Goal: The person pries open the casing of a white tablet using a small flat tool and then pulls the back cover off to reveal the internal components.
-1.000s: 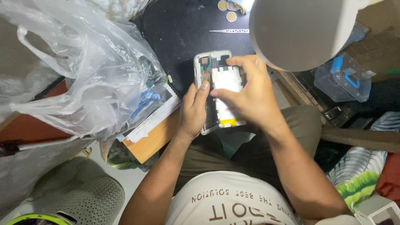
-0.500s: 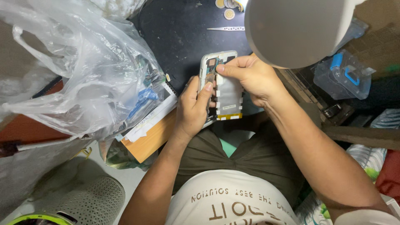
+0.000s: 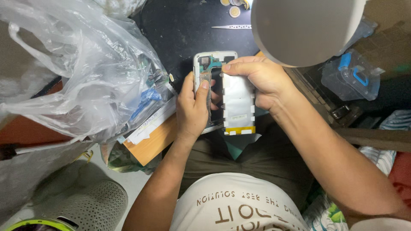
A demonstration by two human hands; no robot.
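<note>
An opened phone [image 3: 209, 64] with its back off shows a circuit board at its top. My left hand [image 3: 192, 107] grips the phone's left side, thumb on the frame. A flat silvery battery [image 3: 238, 102] with a yellow strip at its lower end is tilted up out of the phone on the right. My right hand [image 3: 261, 79] holds the battery's top edge, fingers curled over it. Both hands are above my lap, near the edge of a black work mat [image 3: 188, 30].
A large crumpled clear plastic bag [image 3: 81, 72] with items inside lies at the left. A grey lamp shade [image 3: 304, 28] hangs at the top right. Tweezers [image 3: 233, 27] and coins [image 3: 233, 10] rest on the mat. A clear box with blue latches [image 3: 351, 77] sits right.
The battery has swung away from the phone to the right under my right hand. My left hand has shifted its grip along the phone's left side.
</note>
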